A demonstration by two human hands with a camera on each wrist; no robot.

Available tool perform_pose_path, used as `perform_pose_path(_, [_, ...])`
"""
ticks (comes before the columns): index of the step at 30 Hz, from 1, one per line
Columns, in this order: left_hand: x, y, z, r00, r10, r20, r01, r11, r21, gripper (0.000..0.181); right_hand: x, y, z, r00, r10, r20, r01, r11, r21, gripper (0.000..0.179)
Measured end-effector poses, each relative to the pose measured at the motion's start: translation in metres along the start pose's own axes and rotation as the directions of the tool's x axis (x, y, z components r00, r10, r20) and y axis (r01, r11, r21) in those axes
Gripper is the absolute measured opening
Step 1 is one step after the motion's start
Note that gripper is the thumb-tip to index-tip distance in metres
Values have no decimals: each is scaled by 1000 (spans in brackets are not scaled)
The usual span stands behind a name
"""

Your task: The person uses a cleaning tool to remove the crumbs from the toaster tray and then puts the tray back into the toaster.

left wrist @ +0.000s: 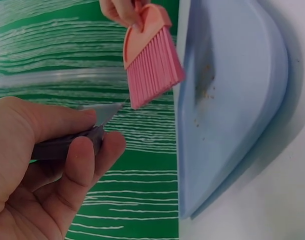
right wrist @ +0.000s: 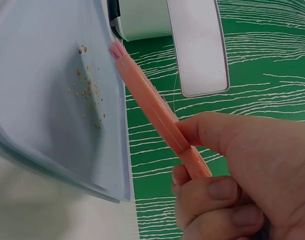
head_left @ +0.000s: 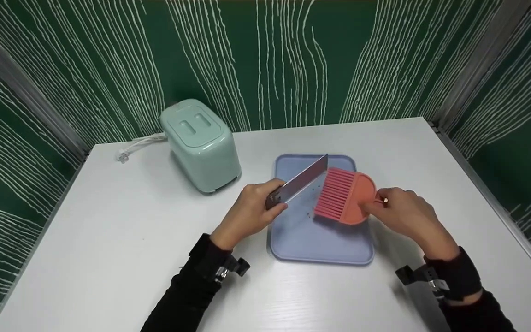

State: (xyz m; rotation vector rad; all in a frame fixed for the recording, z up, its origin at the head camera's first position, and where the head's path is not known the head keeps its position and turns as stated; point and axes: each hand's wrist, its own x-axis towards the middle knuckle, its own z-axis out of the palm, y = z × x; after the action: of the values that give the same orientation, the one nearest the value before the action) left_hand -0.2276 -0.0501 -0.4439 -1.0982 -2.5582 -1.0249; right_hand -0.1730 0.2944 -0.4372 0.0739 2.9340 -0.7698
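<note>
My left hand (head_left: 249,210) grips the dark handle of a knife (head_left: 306,180). Its broad metal blade points up and away over a pale blue tray (head_left: 325,244). Between the thumb and curled fingers of my right hand (head_left: 408,212) is the short handle of a coral hand brush (head_left: 359,198). The brush is held above the tray's right half, its pink bristles (left wrist: 155,72) toward the blade tip. Small brown crumbs (right wrist: 90,92) lie scattered on the tray beneath.
A mint-green toaster (head_left: 205,152) with its lid on stands left of the tray, its white cord and plug (head_left: 123,156) lying behind it. The white table (head_left: 122,240) ends at green walls with white wavy lines.
</note>
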Motion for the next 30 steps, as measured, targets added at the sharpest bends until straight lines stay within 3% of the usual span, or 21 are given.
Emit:
perform_pose_path(8, [0, -1, -2, 999, -38, 7, 38, 997, -60, 33, 0, 3, -3, 1000, 0, -10, 0, 1000, 3, 35])
perform_pose_path(12, [0, -3, -3, 997, -68, 20, 70, 989, -133, 34, 1, 5, -5, 1000, 0, -20, 0, 1000, 6, 36])
perform_pose_path(19, [0, -4, -4, 985, -153, 81, 171, 939, -299, 38, 1, 7, -8, 1000, 18, -20, -18, 1000, 13, 36])
perform_pose_path(30, [0, -5, -6, 973, -211, 93, 230, 891, -391, 42, 3, 13, -12, 999, 31, -33, -31, 999, 14, 41])
